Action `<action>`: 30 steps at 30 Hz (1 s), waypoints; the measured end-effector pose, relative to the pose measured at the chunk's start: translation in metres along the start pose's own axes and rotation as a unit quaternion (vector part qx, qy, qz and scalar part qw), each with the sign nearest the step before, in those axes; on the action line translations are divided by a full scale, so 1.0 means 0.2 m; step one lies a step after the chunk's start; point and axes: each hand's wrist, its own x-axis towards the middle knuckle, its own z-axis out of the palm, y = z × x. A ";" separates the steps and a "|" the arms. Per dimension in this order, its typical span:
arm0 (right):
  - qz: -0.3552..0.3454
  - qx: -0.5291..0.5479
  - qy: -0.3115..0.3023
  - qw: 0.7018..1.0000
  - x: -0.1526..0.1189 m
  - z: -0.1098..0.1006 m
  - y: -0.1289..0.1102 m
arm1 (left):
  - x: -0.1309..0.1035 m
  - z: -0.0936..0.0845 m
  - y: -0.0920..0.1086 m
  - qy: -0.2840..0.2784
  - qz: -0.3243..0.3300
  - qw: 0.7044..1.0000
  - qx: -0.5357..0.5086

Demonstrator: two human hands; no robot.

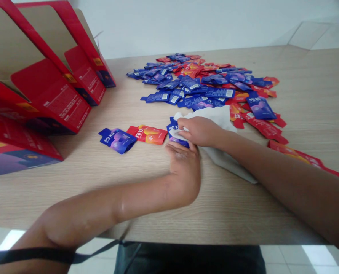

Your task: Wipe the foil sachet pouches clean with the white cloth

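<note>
My right hand (199, 130) is closed around a bunched part of a white cloth (219, 118), which covers part of a blue pouch (173, 125) lying on the table. Bent at the wrist, my left hand (184, 156) holds the near edge of that same pouch; some of its fingertips are hidden. To the left, a red pouch (151, 134) with orange fruit printed on it and another blue pouch (118, 140) lie side by side in a row. The rest of the cloth spreads under my right wrist and forearm.
A large heap of blue pouches (191, 83) and red pouches (192, 70) lies toward the wall. More red pouches (303, 156) trail off to the right. Open red cartons (61, 95) stand at left. A clear plastic piece (309, 36) is at the back right.
</note>
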 end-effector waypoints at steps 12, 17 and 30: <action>0.061 -0.036 -0.001 0.998 0.01 0.01 0.07 | 0.01 -0.01 0.00 -0.035 0.013 0.999 0.010; 0.058 -0.029 0.034 0.997 0.00 -0.02 0.06 | 0.01 -0.02 0.00 -0.044 0.016 0.999 0.015; 0.042 -0.038 -0.009 0.998 0.01 0.00 0.04 | 0.00 -0.01 0.00 -0.019 0.013 1.000 -0.003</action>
